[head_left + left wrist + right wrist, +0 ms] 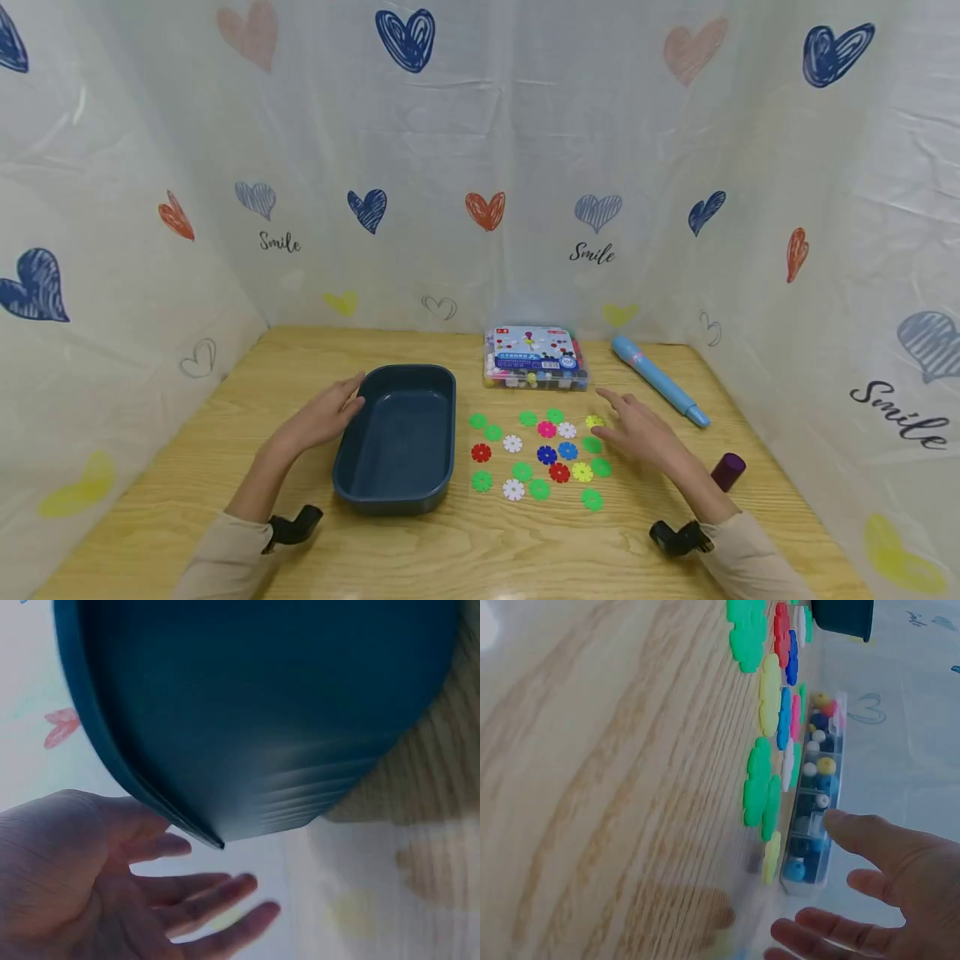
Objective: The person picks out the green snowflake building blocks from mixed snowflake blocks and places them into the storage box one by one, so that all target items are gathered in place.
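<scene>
A dark blue rectangular basin [393, 504] stands on the table, left of the middle. My left hand [321, 415] is at its left rim, fingers loosely extended; whether they touch it I cannot tell. In the left wrist view the hand [127, 885] has its fingers spread beside the basin's corner [247, 750]. Several flower-shaped plastic discs, among them a red disc [481, 452], a dark blue disc [547, 455] and a green disc [592, 499], lie flat right of the basin. My right hand [637, 427] hovers at their right side, fingers apart, holding nothing, near a yellow disc [594, 422].
Behind the discs lies a clear compartment box of coloured beads [536, 358] with a printed label. A light blue tube-like stick [660, 381] lies at the back right. A dark purple cylinder [727, 472] is beside my right forearm. A heart-patterned curtain [420, 275] surrounds the table.
</scene>
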A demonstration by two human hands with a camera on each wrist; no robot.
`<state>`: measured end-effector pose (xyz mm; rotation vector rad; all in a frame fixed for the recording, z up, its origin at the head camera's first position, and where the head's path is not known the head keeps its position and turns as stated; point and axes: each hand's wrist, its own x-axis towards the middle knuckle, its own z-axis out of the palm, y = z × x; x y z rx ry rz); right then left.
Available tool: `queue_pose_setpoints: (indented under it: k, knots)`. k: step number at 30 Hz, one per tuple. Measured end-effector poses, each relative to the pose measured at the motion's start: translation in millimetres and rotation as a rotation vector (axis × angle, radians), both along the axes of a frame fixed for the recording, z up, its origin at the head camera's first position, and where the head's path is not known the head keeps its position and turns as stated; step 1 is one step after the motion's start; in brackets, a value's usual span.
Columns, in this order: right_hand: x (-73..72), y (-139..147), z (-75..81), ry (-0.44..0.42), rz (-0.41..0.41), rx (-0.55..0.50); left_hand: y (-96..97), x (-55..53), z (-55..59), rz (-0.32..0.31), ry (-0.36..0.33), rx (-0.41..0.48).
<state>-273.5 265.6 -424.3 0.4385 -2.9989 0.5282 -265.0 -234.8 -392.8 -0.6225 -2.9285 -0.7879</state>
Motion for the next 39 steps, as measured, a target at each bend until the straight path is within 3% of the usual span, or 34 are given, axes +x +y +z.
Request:
queue_pose_setpoints:
  k: [4,10,17,23,32,39]
  knots:
    - [0.2,2.2,-3.2,0.025,0.026,-0.039,-2.9,-2.5,-4.9,-0.011,-0.024,0.05]
    - [-1.4,4.0,-5.6,-0.021,0.057,-0.071,-8.3,-8.2,-9.1,0.023,-0.1,0.16]
    - [-2.1,5.4,-4.2,-0.061,0.13,-0.075,-15.0,-16.6,-14.1,-0.023,-0.245,0.382]
    - [-4.0,2.2,-5.8,-0.084,0.131,-0.06,-18.6,-14.8,-16.4,-0.003,-0.345,0.496]
    - [-7.1,0.1,-9.7,-0.14,0.175,-0.102,-21.2,-7.1,-21.7,0.07,-0.428,0.567]
    - [-10.3,5.3,-11.7,-0.26,0.204,-0.205,-19.7,-8.5,-20.9,0.09,-0.446,0.584]
